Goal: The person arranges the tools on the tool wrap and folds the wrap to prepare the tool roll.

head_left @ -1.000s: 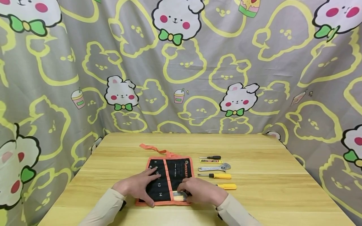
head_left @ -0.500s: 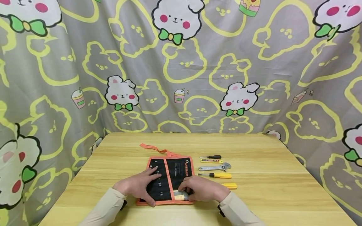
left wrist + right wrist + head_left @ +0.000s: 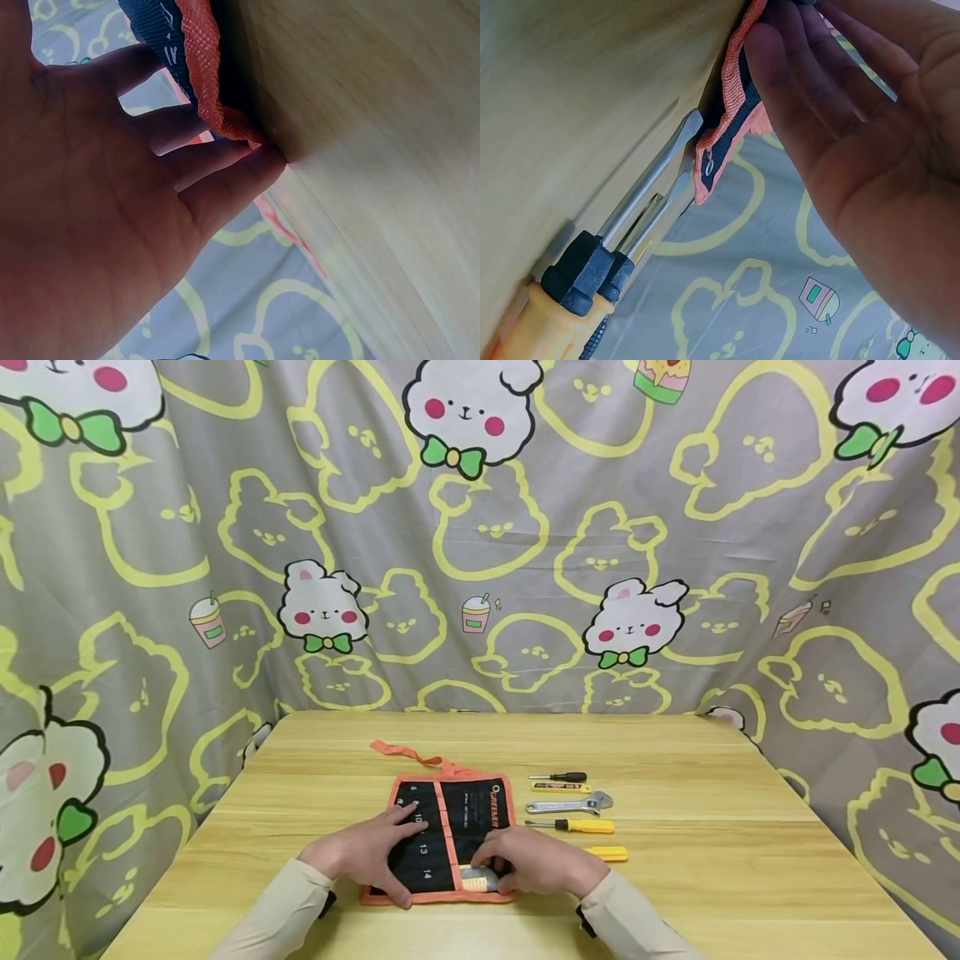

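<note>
A black tool roll (image 3: pixel 468 806) with orange edging and numbered pockets lies spread on the table. My left hand (image 3: pixel 367 852) rests on its left part with fingers spread; in the left wrist view, fingertips touch the orange edging (image 3: pixel 201 67). At the roll's lower right, my right hand (image 3: pixel 536 860) pinches a flat grey and pale-yellow tool (image 3: pixel 474 882). This tool lies partly at a pocket by the orange divider; fingers hide its right end, and its kind is unclear. The right wrist view shows the right hand (image 3: pixel 885 157) with curled fingers over the roll's edge (image 3: pixel 735 90).
Right of the roll lie a black-handled screwdriver (image 3: pixel 566 777), a yellow case (image 3: pixel 561 788), an adjustable wrench (image 3: pixel 570 804) and a yellow-handled screwdriver (image 3: pixel 581 827). Another yellow handle (image 3: pixel 611 853) is partly behind my right hand. An orange strap (image 3: pixel 405 755) extends behind the roll.
My right hand and the grey and pale-yellow tool shifted very slightly right and up, then stayed still. The roll's lower right corner shifted slightly right. The left hand stays in place.
</note>
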{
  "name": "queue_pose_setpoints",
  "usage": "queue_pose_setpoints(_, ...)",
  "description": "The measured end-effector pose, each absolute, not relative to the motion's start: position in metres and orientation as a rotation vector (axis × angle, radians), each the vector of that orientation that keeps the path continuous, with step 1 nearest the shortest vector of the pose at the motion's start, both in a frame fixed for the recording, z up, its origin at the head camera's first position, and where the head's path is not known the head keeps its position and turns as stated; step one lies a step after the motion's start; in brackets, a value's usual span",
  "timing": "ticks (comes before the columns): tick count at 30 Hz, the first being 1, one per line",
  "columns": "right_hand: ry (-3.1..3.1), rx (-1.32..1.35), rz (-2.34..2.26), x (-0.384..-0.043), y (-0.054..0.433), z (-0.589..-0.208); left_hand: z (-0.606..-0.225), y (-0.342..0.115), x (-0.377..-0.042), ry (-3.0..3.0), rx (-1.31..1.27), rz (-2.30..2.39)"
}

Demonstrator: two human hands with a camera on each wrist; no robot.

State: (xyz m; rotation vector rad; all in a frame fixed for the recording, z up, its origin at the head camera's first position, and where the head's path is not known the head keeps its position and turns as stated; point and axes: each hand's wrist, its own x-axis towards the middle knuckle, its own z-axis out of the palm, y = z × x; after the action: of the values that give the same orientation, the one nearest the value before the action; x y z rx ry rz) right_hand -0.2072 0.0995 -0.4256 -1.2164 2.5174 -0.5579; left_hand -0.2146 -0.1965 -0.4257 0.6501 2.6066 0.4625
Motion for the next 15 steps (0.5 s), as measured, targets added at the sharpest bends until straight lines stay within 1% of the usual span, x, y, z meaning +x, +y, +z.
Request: queue_pose_setpoints(15, 2.549, -1.244, -0.507, -0.2057, 0.0949, -0.4279, -0.4259, -0.1973, -0.2147, 2.604, 0.666, 0.473)
